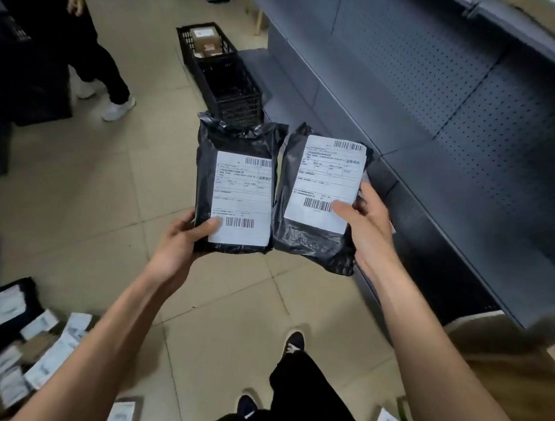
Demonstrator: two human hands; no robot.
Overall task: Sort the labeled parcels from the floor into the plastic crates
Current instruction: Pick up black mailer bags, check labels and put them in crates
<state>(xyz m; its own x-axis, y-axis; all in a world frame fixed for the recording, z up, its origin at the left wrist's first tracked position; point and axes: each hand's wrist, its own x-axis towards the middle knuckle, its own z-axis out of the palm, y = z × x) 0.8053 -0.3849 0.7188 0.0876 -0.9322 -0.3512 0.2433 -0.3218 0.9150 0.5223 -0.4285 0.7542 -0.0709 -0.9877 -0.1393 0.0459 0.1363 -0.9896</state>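
Both bare forearms are extended forward, converging slightly. The left hand (182, 240) is curled around a black labeled parcel (235, 187), thumb pressed on its label. The right hand (367, 226) is wrapped around a second labeled parcel (320, 193), thumb laid across its label.

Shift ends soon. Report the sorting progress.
Done: a brown cardboard box lies in the black plastic crate. In hand: left hand and right hand each hold a black labeled poly parcel. Left: the parcel pile on the floor.
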